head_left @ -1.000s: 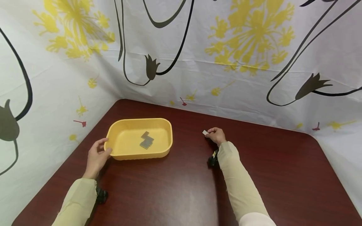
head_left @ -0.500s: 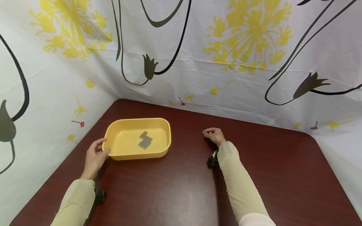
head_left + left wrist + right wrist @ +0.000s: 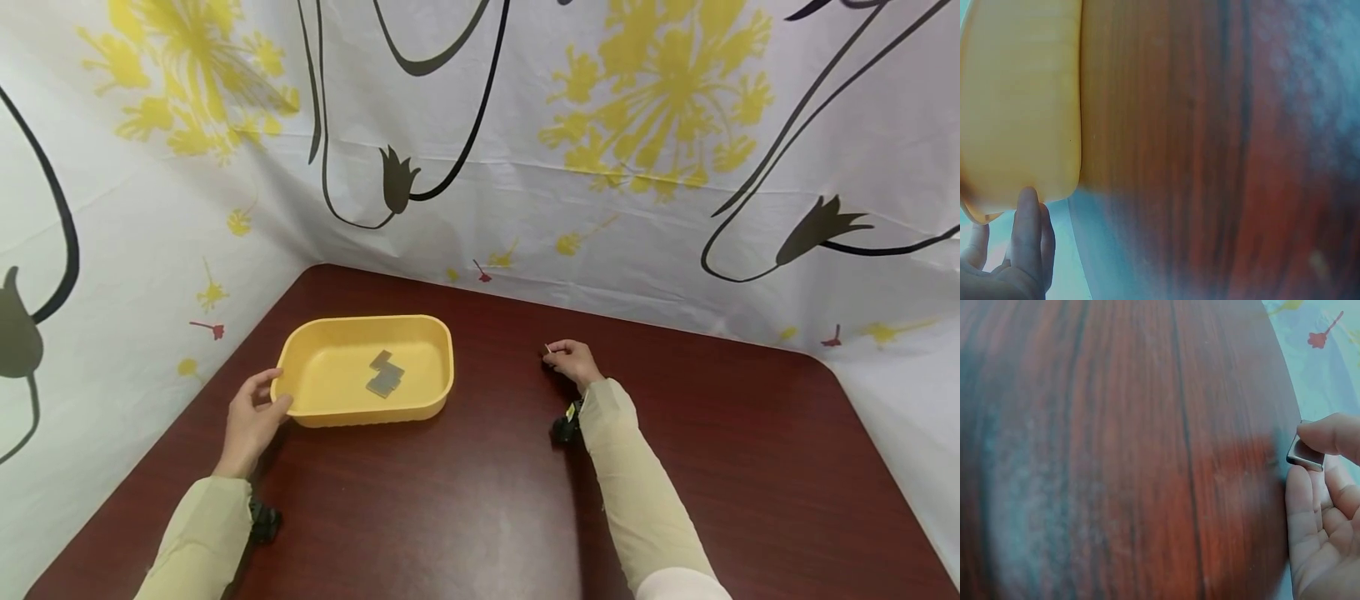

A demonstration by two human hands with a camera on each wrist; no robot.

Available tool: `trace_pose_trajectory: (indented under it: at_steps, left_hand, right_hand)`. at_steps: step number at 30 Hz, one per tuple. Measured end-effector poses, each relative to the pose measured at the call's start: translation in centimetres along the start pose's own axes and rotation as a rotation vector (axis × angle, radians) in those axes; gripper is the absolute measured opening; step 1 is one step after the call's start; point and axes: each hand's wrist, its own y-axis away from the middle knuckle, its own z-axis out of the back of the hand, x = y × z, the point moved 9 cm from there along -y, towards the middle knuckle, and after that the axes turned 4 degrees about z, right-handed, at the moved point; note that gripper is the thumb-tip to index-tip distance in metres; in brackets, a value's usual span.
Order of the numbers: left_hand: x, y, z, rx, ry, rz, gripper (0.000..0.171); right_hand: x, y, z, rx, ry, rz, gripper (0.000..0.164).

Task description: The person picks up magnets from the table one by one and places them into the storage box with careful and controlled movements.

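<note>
A shallow yellow plastic tub (image 3: 330,379) stands at the left of the table, with several flat grey metal squares (image 3: 386,381) lying together on its floor. My left hand (image 3: 249,425) holds the tub's left end, thumb at the near corner and fingers at the rim. In the left wrist view, fingertips (image 3: 1027,197) touch the tub wall. Well to the right of the tub, my right hand (image 3: 573,364) pinches a small flat metal square (image 3: 1305,452) between thumb and fingers. From the head view the square shows only as a thin edge.
The dark red wooden table (image 3: 450,517) has rounded far corners. A white cloth (image 3: 480,217) printed with flowers hangs behind it and along its left side. A small black device (image 3: 566,425) sits at the right wrist and another black device (image 3: 264,521) at the left.
In my right fingers the metal square has turned from showing its pale face to standing edge-on. The left hand and the tub hold their places.
</note>
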Motion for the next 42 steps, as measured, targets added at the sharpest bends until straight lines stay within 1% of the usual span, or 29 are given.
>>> trace_pose_trajectory:
  at_steps: [4,7,17,23,26,33,37,42]
  left_hand:
    - [0.1,0.0,0.0,0.009,-0.002,0.006,0.046]
    - [0.2,0.0,0.0,0.015,0.000,0.012,0.046]
    - [0.2,-0.1,0.0,0.007,0.000,0.009,0.046]
    - [0.2,-0.2,0.0,0.005,-0.010,0.006,0.046]
    - [0.3,-0.2,0.1,0.000,-0.011,0.012,0.046]
    - [0.2,-0.2,0.0,-0.009,-0.020,0.025,0.047]
    - [0.1,-0.2,0.1,-0.010,-0.021,0.021,0.047]
    - [0.0,-0.1,0.1,-0.004,-0.024,0.013,0.047]
  right_hand:
    - [-0.2,0.2,0.0,0.000,-0.029,-0.017,0.027]
    - [-0.1,0.4,0.0,0.003,-0.023,-0.019,0.026]
    - [-0.3,0.8,0.0,0.001,-0.020,0.001,0.026]
    - [-0.1,0.9,-0.3,0.058,-0.003,0.007,0.026]
    - [0.1,1.0,-0.3,0.071,-0.006,0.010,0.026]
    - [0.4,1.3,0.0,0.048,-0.079,0.013,0.025]
    - [0.8,1.6,-0.4,0.050,-0.107,0.027,0.022]
    - [1.8,2.1,-1.1,0.058,-0.124,0.064,0.018]
